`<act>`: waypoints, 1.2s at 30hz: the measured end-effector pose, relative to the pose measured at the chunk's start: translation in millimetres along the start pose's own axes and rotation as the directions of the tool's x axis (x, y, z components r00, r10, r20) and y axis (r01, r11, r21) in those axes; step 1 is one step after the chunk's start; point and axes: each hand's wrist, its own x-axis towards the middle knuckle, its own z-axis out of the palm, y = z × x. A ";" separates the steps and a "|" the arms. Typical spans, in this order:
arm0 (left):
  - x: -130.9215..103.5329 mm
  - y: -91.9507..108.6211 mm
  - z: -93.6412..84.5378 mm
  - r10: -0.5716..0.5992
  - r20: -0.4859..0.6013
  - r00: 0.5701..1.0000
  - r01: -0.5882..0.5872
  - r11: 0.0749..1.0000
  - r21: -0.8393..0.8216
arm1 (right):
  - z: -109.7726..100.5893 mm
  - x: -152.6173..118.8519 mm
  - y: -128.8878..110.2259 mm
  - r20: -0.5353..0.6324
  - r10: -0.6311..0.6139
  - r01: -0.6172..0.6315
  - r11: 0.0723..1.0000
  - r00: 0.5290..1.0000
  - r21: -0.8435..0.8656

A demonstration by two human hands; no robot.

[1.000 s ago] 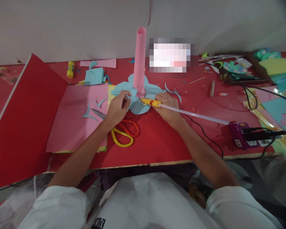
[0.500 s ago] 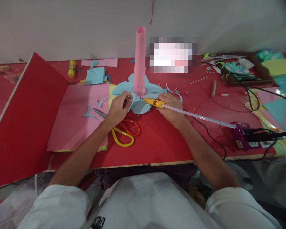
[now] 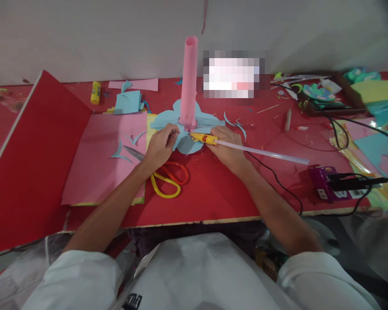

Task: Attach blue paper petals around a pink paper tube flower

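My right hand is wrapped round a yellow hot glue gun, a long translucent glue stick jutting from its back. The gun's nozzle points left at the base of an upright pink paper tube. That tube stands at the centre of a blue paper flower lying on the table. On the flower's left side is my left hand, its fingers curled in a pinch; whatever lies between them is too small to make out. Scissors with red and yellow handles lie below my left wrist.
Pink paper sheets lie to the left, beside a tilted red board. A yellow glue tube and folded blue paper sit behind. On the right are a purple box with black cables and a dark tray of scraps.
My right hand has shifted slightly left with the glue gun, and the glue stick's far end has moved left, away from the purple box. My left hand has stayed nearly still.
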 end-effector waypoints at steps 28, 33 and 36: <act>-0.2 0.6 2.1 0.012 0.047 0.999 -0.011 1.000 -0.027 | -4.1 -3.3 7.7 -0.024 0.019 -0.018 0.999 1.000 0.043; -3.4 8.1 4.9 -0.001 0.117 0.993 0.009 0.998 -0.069 | -6.8 -3.3 4.7 -0.017 0.017 -0.017 0.999 1.000 0.043; -3.8 9.9 7.2 -0.011 0.147 0.989 0.027 0.993 -0.113 | -7.0 -3.0 4.9 -0.015 0.013 -0.012 0.999 1.000 0.042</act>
